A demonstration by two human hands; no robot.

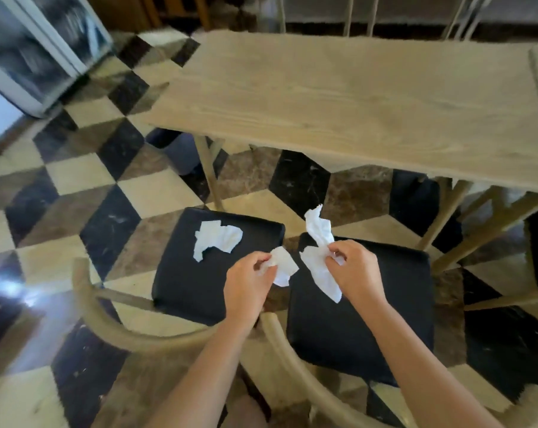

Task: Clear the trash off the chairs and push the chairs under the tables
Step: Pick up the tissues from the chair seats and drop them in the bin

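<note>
Head view: trash-clearing step; left hand (251, 274) pinches small tissue (282, 265), right hand (352, 268) pinches long tissue (318, 251). Next: grab crumpled tissue (216, 239) on left chair (199, 273), w/ both hands full; chairs not yet under counter (354, 97)

Checkered marble floor (76, 186), glare patch, perhaps a glass-fronted cabinet (36, 47) far left.

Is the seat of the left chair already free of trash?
No, a crumpled white tissue still lies on the left chair's black seat, apart from both hands.
</note>
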